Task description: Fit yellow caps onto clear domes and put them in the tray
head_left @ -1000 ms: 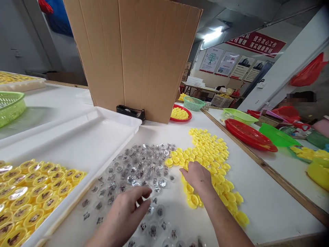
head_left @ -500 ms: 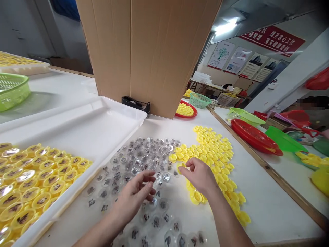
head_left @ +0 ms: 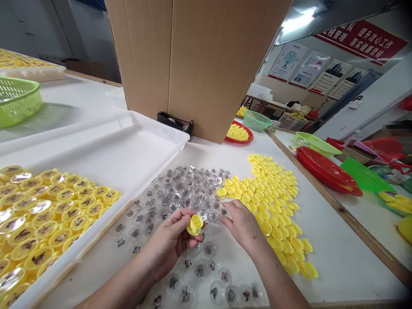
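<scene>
My left hand pinches a small round yellow plastic piece between thumb and fingers, its raised middle facing up. My right hand hovers to the right of it, thumb and index finger apart, close to a clear dome lying on the table. Below and around both hands spread many clear plastic domes with small dark printed figures. Beside my right forearm lies a heap of loose yellow pieces like the held one.
A white tray at left holds rows of yellow pieces with printed clear tops. Behind stand a cardboard box and a black tape dispenser. Red plate, green baskets and a wooden edge strip lie farther right.
A yellow piece is now in my left hand, which was empty. My right hand has moved off the edge of the yellow heap and turned toward the clear domes. The view has shifted slightly.
</scene>
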Demonstrator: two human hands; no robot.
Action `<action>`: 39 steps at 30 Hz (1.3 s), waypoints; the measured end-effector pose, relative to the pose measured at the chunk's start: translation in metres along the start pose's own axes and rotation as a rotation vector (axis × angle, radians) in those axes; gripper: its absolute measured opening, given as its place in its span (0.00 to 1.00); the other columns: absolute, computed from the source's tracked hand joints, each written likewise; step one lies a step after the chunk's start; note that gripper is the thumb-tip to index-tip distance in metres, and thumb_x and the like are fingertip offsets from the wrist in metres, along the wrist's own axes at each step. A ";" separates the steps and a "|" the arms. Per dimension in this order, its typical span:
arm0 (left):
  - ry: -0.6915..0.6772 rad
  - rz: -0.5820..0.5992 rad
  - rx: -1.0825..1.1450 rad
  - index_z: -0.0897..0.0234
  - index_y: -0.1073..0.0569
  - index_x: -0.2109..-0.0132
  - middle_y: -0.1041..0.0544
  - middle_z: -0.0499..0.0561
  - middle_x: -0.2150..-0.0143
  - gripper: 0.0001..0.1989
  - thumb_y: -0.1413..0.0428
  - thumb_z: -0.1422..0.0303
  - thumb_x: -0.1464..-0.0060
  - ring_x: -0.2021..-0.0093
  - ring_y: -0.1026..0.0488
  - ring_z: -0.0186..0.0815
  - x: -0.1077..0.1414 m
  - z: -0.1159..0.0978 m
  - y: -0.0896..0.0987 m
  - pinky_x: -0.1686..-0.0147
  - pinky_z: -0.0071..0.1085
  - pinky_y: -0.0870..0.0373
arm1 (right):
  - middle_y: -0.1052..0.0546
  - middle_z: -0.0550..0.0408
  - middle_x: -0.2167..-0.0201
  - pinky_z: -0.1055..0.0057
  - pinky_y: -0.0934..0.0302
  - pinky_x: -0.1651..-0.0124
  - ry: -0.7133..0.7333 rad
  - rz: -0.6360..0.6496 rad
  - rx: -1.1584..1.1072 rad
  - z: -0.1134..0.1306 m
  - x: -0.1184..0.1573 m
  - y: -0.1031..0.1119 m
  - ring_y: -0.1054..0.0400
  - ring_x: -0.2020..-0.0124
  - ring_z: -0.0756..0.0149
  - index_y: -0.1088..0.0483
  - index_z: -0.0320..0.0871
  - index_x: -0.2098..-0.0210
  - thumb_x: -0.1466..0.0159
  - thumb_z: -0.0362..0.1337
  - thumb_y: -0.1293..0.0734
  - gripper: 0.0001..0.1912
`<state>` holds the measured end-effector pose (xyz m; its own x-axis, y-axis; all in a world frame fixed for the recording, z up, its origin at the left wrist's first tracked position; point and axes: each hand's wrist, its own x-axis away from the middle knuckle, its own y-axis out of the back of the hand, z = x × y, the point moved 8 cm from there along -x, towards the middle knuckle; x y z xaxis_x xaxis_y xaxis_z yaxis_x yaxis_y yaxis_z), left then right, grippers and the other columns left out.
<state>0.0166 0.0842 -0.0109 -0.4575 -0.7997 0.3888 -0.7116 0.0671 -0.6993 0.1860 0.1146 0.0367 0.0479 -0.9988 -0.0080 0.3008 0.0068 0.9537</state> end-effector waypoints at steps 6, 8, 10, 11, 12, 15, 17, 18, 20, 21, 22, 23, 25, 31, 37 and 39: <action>0.018 0.015 0.004 0.70 0.33 0.51 0.28 0.61 0.59 0.14 0.47 0.68 0.42 0.70 0.28 0.34 -0.003 0.002 0.004 0.74 0.21 0.30 | 0.30 0.49 0.67 0.65 0.43 0.62 0.004 0.055 -0.022 -0.009 -0.004 -0.017 0.33 0.63 0.56 0.25 0.40 0.63 0.40 0.27 0.33 0.06; 0.036 0.019 0.006 0.70 0.33 0.49 0.28 0.61 0.59 0.15 0.46 0.70 0.43 0.70 0.28 0.34 -0.002 0.004 0.004 0.73 0.21 0.30 | 0.29 0.50 0.66 0.66 0.43 0.62 0.007 0.056 -0.082 -0.010 -0.003 -0.015 0.33 0.65 0.58 0.26 0.41 0.63 0.41 0.27 0.32 0.08; 0.053 0.021 0.004 0.71 0.33 0.49 0.28 0.60 0.60 0.15 0.46 0.71 0.43 0.70 0.28 0.33 -0.001 0.006 0.003 0.73 0.20 0.30 | 0.29 0.52 0.66 0.66 0.43 0.63 0.010 0.054 -0.162 -0.013 0.000 -0.011 0.34 0.67 0.61 0.26 0.41 0.64 0.43 0.26 0.32 0.09; 0.059 0.022 0.004 0.71 0.32 0.49 0.28 0.60 0.60 0.15 0.46 0.72 0.43 0.70 0.28 0.33 -0.001 0.007 0.003 0.73 0.20 0.30 | 0.28 0.53 0.68 0.66 0.43 0.63 0.009 0.051 -0.209 -0.014 0.002 -0.008 0.34 0.68 0.62 0.27 0.42 0.65 0.43 0.26 0.33 0.08; 0.061 0.019 0.006 0.71 0.32 0.49 0.28 0.60 0.61 0.15 0.46 0.72 0.43 0.70 0.28 0.33 -0.001 0.007 0.003 0.73 0.20 0.30 | 0.29 0.55 0.69 0.67 0.43 0.63 0.005 0.049 -0.260 -0.015 0.004 -0.006 0.35 0.69 0.63 0.28 0.42 0.67 0.42 0.26 0.34 0.06; 0.067 0.005 0.002 0.70 0.32 0.48 0.28 0.58 0.62 0.15 0.46 0.73 0.43 0.71 0.28 0.32 -0.002 0.009 0.005 0.74 0.20 0.30 | 0.29 0.57 0.73 0.68 0.41 0.66 -0.019 0.073 -0.447 -0.015 0.014 0.000 0.34 0.69 0.64 0.29 0.43 0.68 0.38 0.32 0.37 0.05; 0.058 -0.003 -0.019 0.69 0.32 0.49 0.28 0.57 0.62 0.14 0.46 0.72 0.43 0.71 0.28 0.32 -0.003 0.009 0.006 0.74 0.20 0.31 | 0.28 0.57 0.70 0.70 0.38 0.68 -0.022 0.125 -0.590 -0.008 0.022 0.000 0.32 0.69 0.65 0.30 0.44 0.63 0.36 0.36 0.39 0.07; 0.051 0.001 -0.035 0.69 0.31 0.49 0.28 0.56 0.63 0.14 0.45 0.72 0.43 0.71 0.28 0.32 -0.003 0.010 0.006 0.74 0.20 0.31 | 0.28 0.57 0.69 0.71 0.37 0.69 -0.019 0.157 -0.693 -0.003 0.026 -0.001 0.30 0.69 0.65 0.32 0.45 0.59 0.36 0.37 0.40 0.08; 0.045 0.017 -0.059 0.68 0.31 0.51 0.28 0.55 0.63 0.13 0.44 0.70 0.44 0.71 0.28 0.32 -0.002 0.011 0.004 0.75 0.20 0.32 | 0.29 0.58 0.70 0.72 0.37 0.70 -0.010 0.216 -0.941 0.010 0.031 -0.005 0.30 0.70 0.67 0.34 0.45 0.56 0.36 0.38 0.38 0.09; 0.045 0.031 -0.068 0.69 0.30 0.52 0.28 0.54 0.64 0.13 0.43 0.69 0.44 0.71 0.28 0.31 -0.002 0.011 0.002 0.75 0.20 0.32 | 0.29 0.59 0.71 0.73 0.37 0.71 -0.005 0.240 -1.059 0.017 0.033 -0.007 0.30 0.70 0.67 0.34 0.45 0.56 0.36 0.38 0.37 0.09; 0.047 0.050 -0.077 0.69 0.30 0.53 0.28 0.54 0.64 0.13 0.42 0.69 0.45 0.71 0.28 0.31 -0.001 0.011 0.000 0.76 0.19 0.33 | 0.29 0.59 0.71 0.74 0.38 0.71 -0.001 0.261 -1.155 0.023 0.034 -0.011 0.30 0.71 0.68 0.33 0.45 0.58 0.37 0.38 0.35 0.08; 0.048 0.070 -0.086 0.69 0.30 0.54 0.28 0.55 0.65 0.14 0.41 0.68 0.45 0.72 0.29 0.31 0.000 0.012 -0.003 0.76 0.19 0.33 | 0.29 0.59 0.72 0.75 0.39 0.72 0.003 0.278 -1.213 0.028 0.034 -0.014 0.31 0.72 0.69 0.32 0.45 0.59 0.37 0.37 0.34 0.07; 0.043 0.116 -0.109 0.70 0.30 0.55 0.26 0.56 0.65 0.15 0.40 0.66 0.46 0.72 0.29 0.30 0.002 0.011 -0.008 0.75 0.19 0.33 | 0.29 0.59 0.72 0.75 0.39 0.71 0.012 0.294 -1.233 0.035 0.034 -0.021 0.31 0.72 0.70 0.30 0.44 0.61 0.37 0.37 0.34 0.05; -0.025 0.148 -0.140 0.69 0.31 0.57 0.25 0.55 0.67 0.20 0.36 0.61 0.52 0.71 0.28 0.31 0.006 0.005 -0.013 0.72 0.21 0.32 | 0.31 0.56 0.59 0.74 0.36 0.70 0.051 0.201 -1.158 0.041 0.036 -0.022 0.32 0.72 0.73 0.26 0.48 0.59 0.38 0.36 0.33 0.07; -0.025 0.121 -0.188 0.70 0.29 0.59 0.27 0.51 0.72 0.20 0.35 0.59 0.54 0.75 0.30 0.30 0.003 0.007 -0.010 0.77 0.21 0.34 | 0.29 0.59 0.64 0.71 0.34 0.62 0.173 0.178 -0.868 0.056 0.042 -0.003 0.31 0.65 0.67 0.27 0.53 0.57 0.39 0.32 0.32 0.13; -0.014 0.121 -0.224 0.70 0.28 0.60 0.27 0.52 0.71 0.21 0.36 0.58 0.54 0.77 0.31 0.29 0.003 0.007 -0.010 0.79 0.20 0.35 | 0.28 0.60 0.64 0.72 0.35 0.63 0.242 0.151 -0.698 0.062 0.044 0.006 0.32 0.66 0.69 0.28 0.53 0.55 0.39 0.30 0.32 0.15</action>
<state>0.0266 0.0767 -0.0070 -0.5403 -0.7857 0.3011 -0.7533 0.2923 -0.5892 0.1307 0.0674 0.0609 0.3204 -0.9466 -0.0353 0.8042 0.2521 0.5383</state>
